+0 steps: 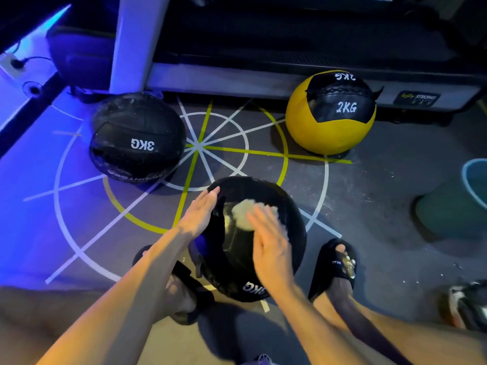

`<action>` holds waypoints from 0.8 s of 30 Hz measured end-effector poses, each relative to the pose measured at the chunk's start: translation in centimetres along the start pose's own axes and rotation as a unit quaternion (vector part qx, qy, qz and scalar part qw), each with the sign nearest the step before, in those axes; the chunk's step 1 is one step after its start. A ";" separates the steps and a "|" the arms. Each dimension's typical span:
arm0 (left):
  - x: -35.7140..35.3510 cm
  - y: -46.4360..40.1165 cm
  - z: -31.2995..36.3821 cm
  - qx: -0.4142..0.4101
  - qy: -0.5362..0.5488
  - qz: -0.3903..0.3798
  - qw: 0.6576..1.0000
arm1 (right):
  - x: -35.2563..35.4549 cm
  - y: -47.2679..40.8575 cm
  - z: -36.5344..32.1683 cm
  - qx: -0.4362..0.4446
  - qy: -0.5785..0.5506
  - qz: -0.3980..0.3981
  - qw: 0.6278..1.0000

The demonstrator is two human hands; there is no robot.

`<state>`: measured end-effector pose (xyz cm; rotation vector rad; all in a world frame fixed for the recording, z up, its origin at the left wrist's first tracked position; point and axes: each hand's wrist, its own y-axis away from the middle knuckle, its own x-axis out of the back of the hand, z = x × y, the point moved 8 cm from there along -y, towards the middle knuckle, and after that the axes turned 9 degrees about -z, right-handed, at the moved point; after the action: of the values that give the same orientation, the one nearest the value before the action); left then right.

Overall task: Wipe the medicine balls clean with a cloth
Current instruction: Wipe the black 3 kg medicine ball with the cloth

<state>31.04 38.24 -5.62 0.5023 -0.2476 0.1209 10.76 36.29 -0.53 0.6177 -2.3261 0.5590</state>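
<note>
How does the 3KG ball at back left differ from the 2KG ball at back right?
The 3KG ball is all black; the 2KG ball is yellow with black panels. The 3KG ball looks larger and squatter, the 2KG ball rounder. The 3KG print reads upside down, the 2KG print upright. Both rest untouched on the marked floor.

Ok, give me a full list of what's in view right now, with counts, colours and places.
near medicine ball: one, black, between the feet, under both hands
cloth: one, pale, on top of that ball
3KG ball: one, black, dusty, far left on the floor
2KG ball: one, yellow and black, far right
floor markings: white and yellow lines
tub: one, teal, right edge
slides: two, black, on the feet
left hand: flat against the ball's side
right hand: fingers straight, pressing the cloth
</note>
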 end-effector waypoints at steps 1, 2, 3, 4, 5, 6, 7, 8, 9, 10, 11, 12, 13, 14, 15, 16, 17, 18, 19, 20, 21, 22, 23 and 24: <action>0.1 0.4 -0.2 -0.011 -0.002 0.019 1.000 | -0.6 1.2 -1.0 0.048 0.004 -0.021 0.999; 0.3 0.7 -0.5 -0.014 -0.007 0.037 0.999 | -0.9 2.3 -1.5 0.094 0.017 -0.040 0.995; 0.6 0.9 -0.9 -0.007 -0.022 0.056 0.998 | -1.1 3.2 -1.7 0.129 0.037 -0.058 0.989; 0.9 1.2 -1.1 0.006 -0.047 0.076 0.996 | -1.1 3.8 -1.7 0.154 0.058 -0.075 0.984; 1.2 1.5 -1.0 0.016 -0.074 0.093 0.993 | -1.1 4.2 -1.6 0.172 0.077 -0.090 0.978; 1.4 1.8 -0.7 0.020 -0.099 0.111 0.989 | -1.2 4.6 -1.7 0.183 0.085 -0.104 0.974; 1.4 2.0 -0.2 0.012 -0.117 0.123 0.985 | -1.5 5.0 -1.9 0.189 0.086 -0.114 0.972; 1.0 2.3 0.4 -0.004 -0.125 0.123 0.984 | -1.7 5.3 -2.1 0.187 0.084 -0.117 0.972; 0.3 2.4 0.6 -0.017 -0.129 0.115 0.985 | -2.1 5.7 -2.2 0.185 0.086 -0.116 0.972; -0.4 2.7 0.8 -0.031 -0.140 0.110 0.984 | -2.3 6.0 -2.3 0.193 0.096 -0.113 0.970; -0.8 3.2 0.6 -0.042 -0.150 0.116 0.981 | -2.4 6.3 -2.3 0.211 0.107 -0.117 0.965; -1.0 3.6 0.2 -0.050 -0.152 0.129 0.979 | -2.2 6.4 -2.4 0.237 0.114 -0.122 0.957; -0.9 4.0 -0.2 -0.055 -0.147 0.140 0.978 | -1.7 6.3 -2.3 0.259 0.119 -0.124 0.950; -0.7 4.3 -0.9 -0.056 -0.139 0.147 0.978 | -1.2 6.1 -1.7 0.268 0.115 -0.129 0.948; -0.5 4.6 -1.3 -0.057 -0.135 0.150 0.978 | -0.3 5.4 -1.4 0.260 0.103 -0.125 0.952; -0.4 4.8 -1.7 -0.058 -0.130 0.151 0.978 | 0.4 4.7 -0.2 0.232 0.081 -0.116 0.962; -0.4 5.0 -2.0 -0.059 -0.122 0.150 0.979 | 1.0 4.0 1.3 0.186 0.045 -0.104 0.976; -0.3 5.1 -2.2 -0.060 -0.113 0.150 0.980 | 1.6 3.3 3.2 0.116 -0.006 -0.090 0.989; -0.3 5.1 -2.2 -0.060 -0.106 0.151 0.981 | 2.0 2.8 5.5 0.023 -0.056 -0.071 0.996; -0.3 5.1 -2.2 -0.058 -0.104 0.153 0.981 | 2.2 2.8 8.0 -0.084 -0.093 -0.036 0.991; -0.4 5.0 -2.2 -0.056 -0.104 0.154 0.981 | 2.3 3.3 10.2 -0.189 -0.119 0.001 0.975; -0.4 4.8 -2.1 -0.053 -0.106 0.159 0.980 | 2.3 3.8 11.0 -0.244 -0.110 0.034 0.963; -0.5 4.8 -2.1 -0.051 -0.108 0.166 0.979 | 2.2 4.0 10.5 -0.249 -0.092 0.055 0.962; -0.4 4.8 -2.2 -0.051 -0.107 0.176 0.977 | 1.9 4.2 9.2 -0.232 -0.077 0.060 0.968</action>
<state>30.22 43.51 -5.35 0.3642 -0.5510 0.3987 2.68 34.14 -6.56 0.3071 -2.5312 0.0056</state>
